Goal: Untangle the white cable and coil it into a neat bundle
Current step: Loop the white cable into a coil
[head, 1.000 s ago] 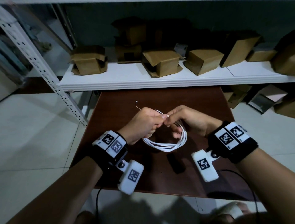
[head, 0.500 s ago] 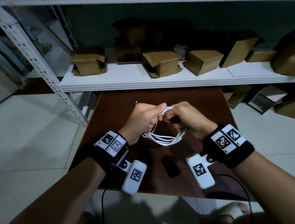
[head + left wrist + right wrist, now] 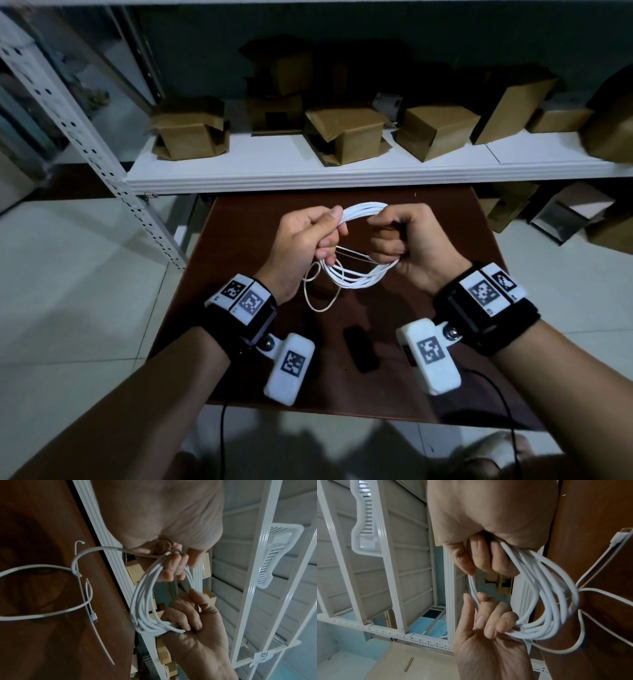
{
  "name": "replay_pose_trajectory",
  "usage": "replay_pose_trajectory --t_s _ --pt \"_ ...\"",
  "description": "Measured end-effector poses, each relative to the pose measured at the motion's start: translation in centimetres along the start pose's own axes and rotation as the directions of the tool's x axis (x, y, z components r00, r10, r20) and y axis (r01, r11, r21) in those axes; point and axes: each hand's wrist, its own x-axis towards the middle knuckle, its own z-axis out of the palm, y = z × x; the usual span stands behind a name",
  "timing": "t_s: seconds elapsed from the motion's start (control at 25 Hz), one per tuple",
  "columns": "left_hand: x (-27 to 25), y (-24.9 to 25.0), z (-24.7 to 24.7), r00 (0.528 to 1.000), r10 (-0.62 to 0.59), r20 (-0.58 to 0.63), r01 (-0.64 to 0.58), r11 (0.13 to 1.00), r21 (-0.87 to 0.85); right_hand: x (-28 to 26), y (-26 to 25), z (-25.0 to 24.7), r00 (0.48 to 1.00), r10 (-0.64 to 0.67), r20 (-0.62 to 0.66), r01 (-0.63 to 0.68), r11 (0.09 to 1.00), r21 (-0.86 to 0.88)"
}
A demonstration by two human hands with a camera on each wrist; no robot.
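Observation:
The white cable (image 3: 356, 279) is wound into a ring of several loops, held upright above the brown table (image 3: 239, 246). My left hand (image 3: 308, 240) grips the ring's left side, thumb on the top strands. On the ring's right side my right hand (image 3: 402, 240) is closed in a fist around it. A loose tail (image 3: 318, 303) loops down under the left hand. In the left wrist view my fingers (image 3: 175, 563) curl round the coil (image 3: 142, 601), and the tail (image 3: 42, 588), its connector (image 3: 93, 616) and a thin white strip (image 3: 101, 642) show over the table. The right wrist view shows fingers (image 3: 488, 555) clamped on the coil (image 3: 547, 588).
A small black rectangular object (image 3: 361, 349) lies on the table near its front edge. A white shelf (image 3: 274, 164) with several cardboard boxes (image 3: 346, 133) overhangs the table's far edge. A perforated metal upright (image 3: 102, 161) stands at the left. More boxes (image 3: 568, 212) sit on the tiled floor at right.
Both hands have risen and moved apart, spreading the bundle into an open upright ring. The loose tail now hangs in a loop under the left hand.

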Motion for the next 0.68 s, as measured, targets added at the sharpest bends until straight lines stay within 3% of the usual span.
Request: replay_pose_trajectory --t_s 0.4,0.68 --pt "-0.2 0.7 -0.6 0.996 0.072 -0.046 -0.066 0.992 0.106 -0.3 0.7 -0.2 0.968 0.059 0.245 -0.033 0.993 -0.109" --pt "-0.4 0.5 -0.9 0.996 0.074 0.043 -0.081 0.978 0.191 -0.8 0.4 -0.4 0.921 0.125 0.368 0.007 0.942 -0.337"
